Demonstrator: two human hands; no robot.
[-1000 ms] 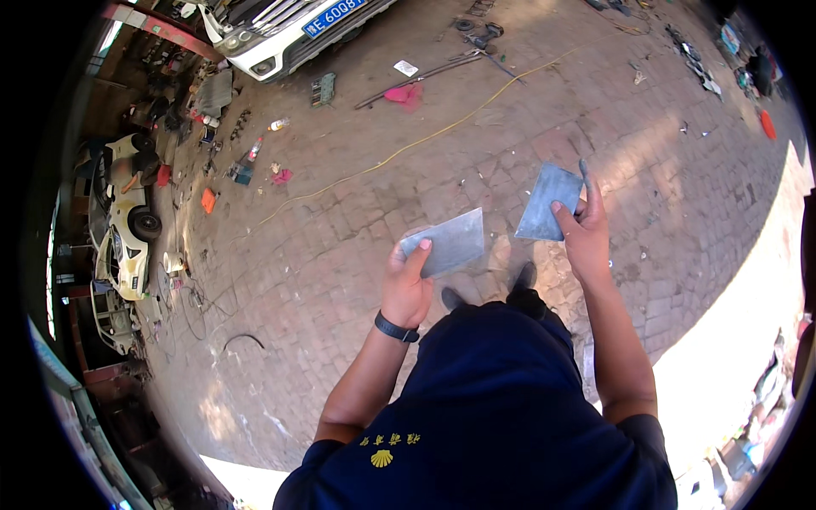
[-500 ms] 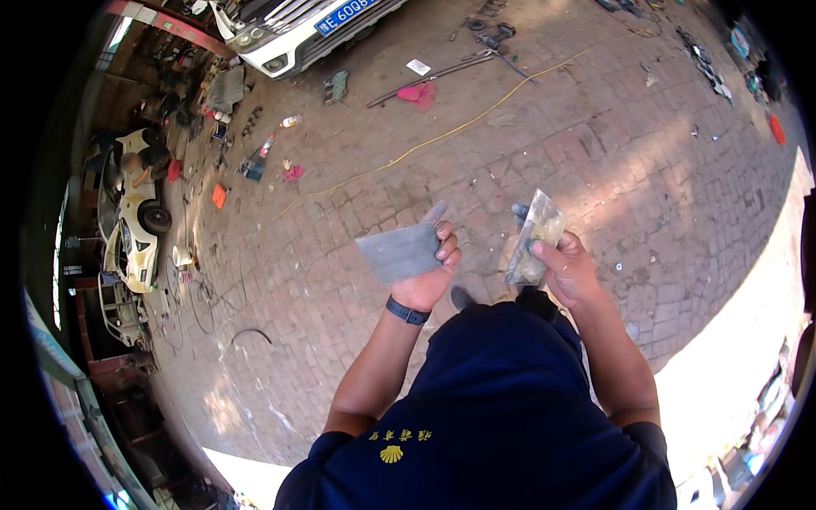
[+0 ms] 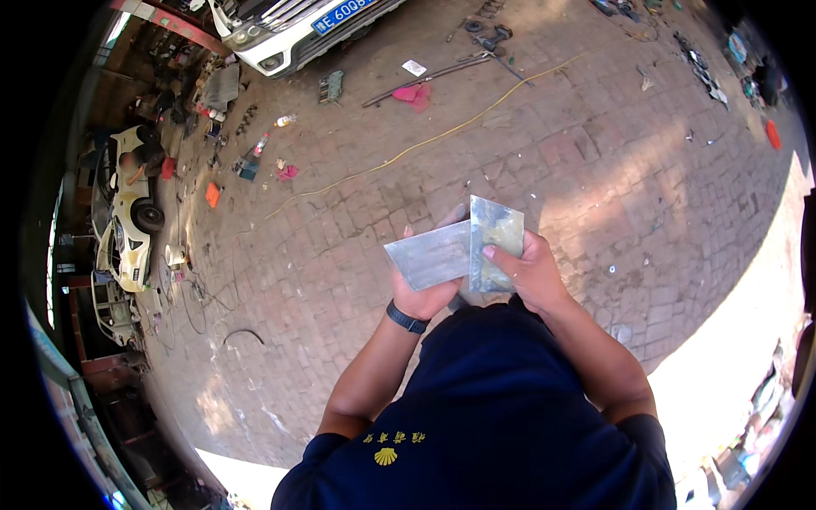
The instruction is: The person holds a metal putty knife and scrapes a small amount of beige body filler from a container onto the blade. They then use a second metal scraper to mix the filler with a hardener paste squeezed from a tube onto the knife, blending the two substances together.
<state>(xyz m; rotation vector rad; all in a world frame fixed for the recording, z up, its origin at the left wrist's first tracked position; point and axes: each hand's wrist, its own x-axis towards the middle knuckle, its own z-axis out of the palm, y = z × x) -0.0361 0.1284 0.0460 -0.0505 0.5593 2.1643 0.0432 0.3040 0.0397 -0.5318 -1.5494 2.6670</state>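
Head view: two thin grey plates are at mid-frame, one per hand. The left plate lies slantwise across the palm and fingers of the left hand, which grasps it from beneath; digits show beyond its upper edge, the remainder of the grip being hidden. The right plate, stained yellowish, stands nearly vertical in the frame, just left of the right hand. That hand grasps it, thumb flat on the face, other fingers behind. The right plate overlaps the left plate's right end; whether they touch cannot be told. Both forearms rise from the lower frame and converge; a dark wristband encircles the left wrist.
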